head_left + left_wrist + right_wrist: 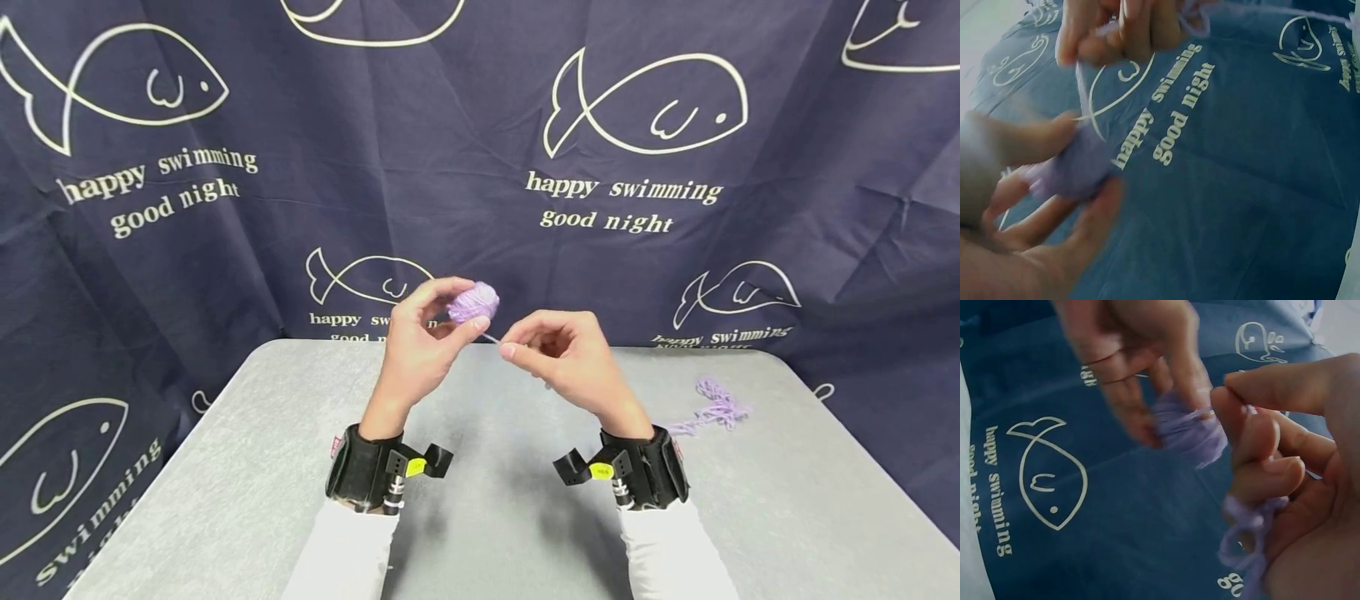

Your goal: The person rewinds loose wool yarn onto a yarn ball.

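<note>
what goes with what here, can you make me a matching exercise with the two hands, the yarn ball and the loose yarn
Things:
1. left hand
2. right hand
3. yarn ball
4. loose yarn

States or places:
a. lies on the grey table, at the right
b. pinches a thin strand
c. purple, held up above the table
d. holds the ball at its fingertips

Pairs: 1-d, 2-b, 3-c, 4-a

Fuzzy wool yarn ball [474,302], matt table [487,500]

Grey table [225,467]; navy fish-print cloth [450,167] hangs behind it
</note>
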Available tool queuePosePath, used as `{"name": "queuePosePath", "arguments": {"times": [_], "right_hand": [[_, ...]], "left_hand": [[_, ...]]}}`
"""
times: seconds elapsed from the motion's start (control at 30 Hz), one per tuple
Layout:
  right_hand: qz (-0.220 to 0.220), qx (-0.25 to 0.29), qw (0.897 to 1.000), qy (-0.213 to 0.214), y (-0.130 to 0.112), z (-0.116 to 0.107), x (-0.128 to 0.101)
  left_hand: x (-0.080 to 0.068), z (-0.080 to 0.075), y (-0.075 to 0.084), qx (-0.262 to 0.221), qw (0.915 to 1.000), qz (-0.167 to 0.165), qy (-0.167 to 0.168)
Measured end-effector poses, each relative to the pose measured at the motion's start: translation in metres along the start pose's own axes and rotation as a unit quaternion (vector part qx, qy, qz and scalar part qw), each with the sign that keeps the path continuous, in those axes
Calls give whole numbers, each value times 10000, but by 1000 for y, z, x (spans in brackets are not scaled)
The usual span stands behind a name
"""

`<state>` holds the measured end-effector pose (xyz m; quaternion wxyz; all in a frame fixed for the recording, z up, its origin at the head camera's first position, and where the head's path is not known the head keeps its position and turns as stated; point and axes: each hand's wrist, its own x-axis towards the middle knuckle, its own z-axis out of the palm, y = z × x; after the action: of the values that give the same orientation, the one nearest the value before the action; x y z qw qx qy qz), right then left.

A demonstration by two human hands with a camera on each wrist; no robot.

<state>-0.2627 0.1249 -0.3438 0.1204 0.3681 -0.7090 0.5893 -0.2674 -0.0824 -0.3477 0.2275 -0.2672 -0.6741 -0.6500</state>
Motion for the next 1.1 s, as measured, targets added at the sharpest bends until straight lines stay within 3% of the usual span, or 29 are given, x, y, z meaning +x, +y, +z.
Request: {"name": "queuePosePath", "arguments": {"times": [0.13, 0.33, 0.47, 0.57, 0.7, 0.83, 0.97, 1.1], "right_hand": [[-164, 233, 9977, 616, -4, -8, -1], [-82, 627, 9886, 1370, -5, -17, -2], [88, 917, 9858, 1404, -3, -19, -2], [243, 933, 9867, 1307, 3, -17, -1], [455, 807, 9889, 1164, 10, -13, 0], [530, 521, 9934, 871, 12, -8, 2], [483, 186, 9977, 431, 11, -3, 2], [387, 8, 9993, -5, 7, 1, 1]], "left_hand": [[-2, -5, 0, 142, 9934, -335, -1091], [-4, -8, 3, -318, 9686, -649, -2378], [-6, -7, 6, -867, 9526, -628, -2847], [-7, -5, 9, -1556, 9432, -516, -2889], [-7, -2, 11, -2327, 9455, -121, -2274], [-4, 3, 11, -2720, 9550, 286, -1148], [-1, 9, 10, -3093, 9504, 317, 102], [2, 15, 8, -2536, 9579, 357, 1300]]}}
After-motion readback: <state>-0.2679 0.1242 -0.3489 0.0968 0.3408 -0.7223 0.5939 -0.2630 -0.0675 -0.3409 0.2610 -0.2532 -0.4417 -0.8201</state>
